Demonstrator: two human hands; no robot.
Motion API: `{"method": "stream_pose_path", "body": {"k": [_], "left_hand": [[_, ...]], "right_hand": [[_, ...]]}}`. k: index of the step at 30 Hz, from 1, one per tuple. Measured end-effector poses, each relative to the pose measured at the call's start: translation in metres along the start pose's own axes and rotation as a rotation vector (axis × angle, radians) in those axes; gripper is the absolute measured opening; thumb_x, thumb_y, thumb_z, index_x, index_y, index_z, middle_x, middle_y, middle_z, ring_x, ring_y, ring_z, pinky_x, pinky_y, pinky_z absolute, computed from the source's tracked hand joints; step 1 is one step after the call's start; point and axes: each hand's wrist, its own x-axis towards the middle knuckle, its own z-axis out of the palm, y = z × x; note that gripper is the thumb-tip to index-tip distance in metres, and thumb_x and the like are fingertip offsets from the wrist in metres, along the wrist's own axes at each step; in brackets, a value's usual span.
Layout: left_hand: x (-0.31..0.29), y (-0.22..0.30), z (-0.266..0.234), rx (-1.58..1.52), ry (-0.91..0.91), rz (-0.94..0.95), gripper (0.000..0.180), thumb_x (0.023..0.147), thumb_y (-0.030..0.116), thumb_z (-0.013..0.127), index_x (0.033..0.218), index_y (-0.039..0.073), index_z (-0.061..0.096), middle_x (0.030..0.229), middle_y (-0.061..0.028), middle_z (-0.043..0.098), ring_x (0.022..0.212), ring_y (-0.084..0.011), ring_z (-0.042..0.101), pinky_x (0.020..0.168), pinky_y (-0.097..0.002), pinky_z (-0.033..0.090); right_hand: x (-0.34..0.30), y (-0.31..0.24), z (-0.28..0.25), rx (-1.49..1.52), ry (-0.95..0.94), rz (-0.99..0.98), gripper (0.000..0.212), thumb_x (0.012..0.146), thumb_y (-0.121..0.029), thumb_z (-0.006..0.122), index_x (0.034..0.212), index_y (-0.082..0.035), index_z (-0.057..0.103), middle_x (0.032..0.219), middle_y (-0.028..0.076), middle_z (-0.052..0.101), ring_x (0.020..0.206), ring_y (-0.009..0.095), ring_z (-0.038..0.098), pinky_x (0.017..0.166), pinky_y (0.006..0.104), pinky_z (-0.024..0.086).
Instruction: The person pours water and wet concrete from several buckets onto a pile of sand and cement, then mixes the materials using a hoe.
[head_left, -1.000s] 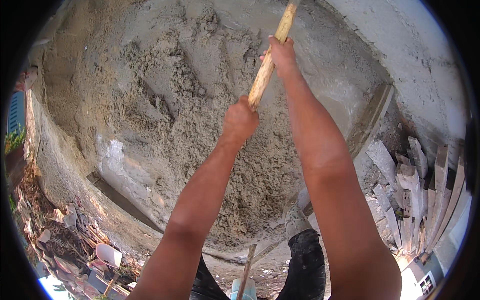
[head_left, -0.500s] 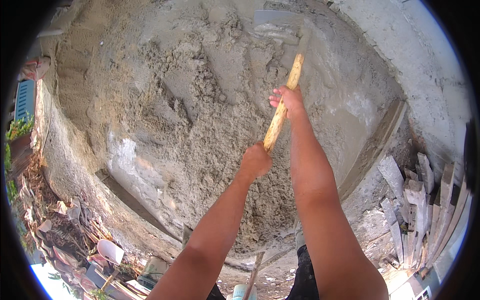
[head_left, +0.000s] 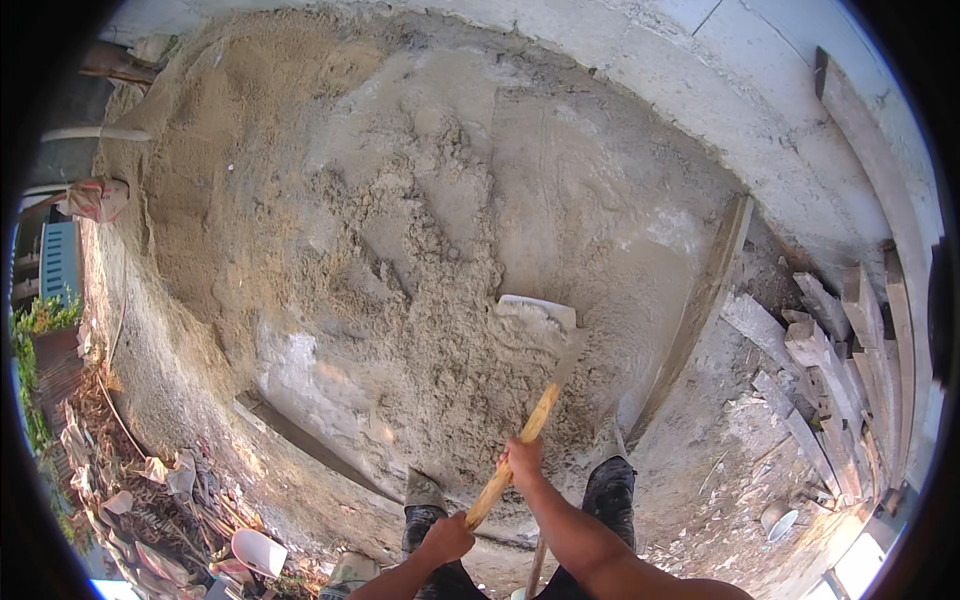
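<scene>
A long-handled hoe (head_left: 541, 405) slants through wet grey mortar (head_left: 420, 240) spread over the ground. My right hand (head_left: 523, 462) is closed round the middle of its wooden handle. Lower down, near the handle's end, my left hand (head_left: 447, 538) has its fingers wrapped round the wood. The wide, flat blade (head_left: 540, 306) rests in the mix ahead of my hands, with mortar heaped against its near side. Mortar covers the joint between blade and handle. My boots stand on either side of the near edge of the mix.
Wooden boards (head_left: 692, 325) border the mix at right, and another board (head_left: 315, 450) lies at near left. Old planks (head_left: 845, 370) are piled at right. A concrete wall (head_left: 760, 120) curves along the far right. Dry leaves and debris (head_left: 130, 480) lie at left beside a white scoop-shaped piece (head_left: 258, 553).
Both hands have drawn the hoe toward me, bringing its blade from the far side to the near middle of the mix. The view has shifted, showing my boots and more wall.
</scene>
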Motion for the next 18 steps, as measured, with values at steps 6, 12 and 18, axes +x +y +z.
{"method": "stream_pose_path", "body": {"k": [6, 12, 18], "left_hand": [[-0.173, -0.104, 0.094, 0.053, -0.134, -0.131, 0.046, 0.08, 0.036, 0.074, 0.114, 0.006, 0.065, 0.093, -0.0222, 0.069, 0.088, -0.0376, 0.067, 0.074, -0.0484, 0.053], [0.081, 0.083, 0.007, -0.091, 0.391, -0.008, 0.035, 0.079, 0.023, 0.072, 0.106, 0.005, 0.059, 0.084, -0.0285, 0.067, 0.083, -0.0482, 0.066, 0.073, -0.0546, 0.054], [0.342, 0.384, -0.156, -0.216, 0.66, 0.274, 0.03, 0.085, 0.012, 0.062, 0.11, -0.005, 0.057, 0.091, -0.0313, 0.068, 0.09, -0.0485, 0.067, 0.082, -0.052, 0.055]], "right_hand": [[-0.22, 0.082, -0.05, 0.068, 0.084, 0.136, 0.056, 0.079, 0.011, 0.056, 0.12, -0.011, 0.025, 0.071, 0.012, 0.05, 0.043, 0.024, 0.054, 0.039, 0.0395, 0.05], [0.005, -0.158, 0.007, -0.035, -0.161, -0.291, 0.037, 0.09, -0.002, 0.058, 0.116, -0.003, 0.032, 0.071, 0.008, 0.051, 0.048, 0.015, 0.054, 0.04, 0.0306, 0.048], [0.255, -0.51, 0.039, -0.425, -0.028, -0.791, 0.049, 0.09, -0.02, 0.06, 0.122, 0.011, 0.039, 0.075, 0.017, 0.067, 0.057, 0.023, 0.068, 0.053, 0.0342, 0.056]]}}
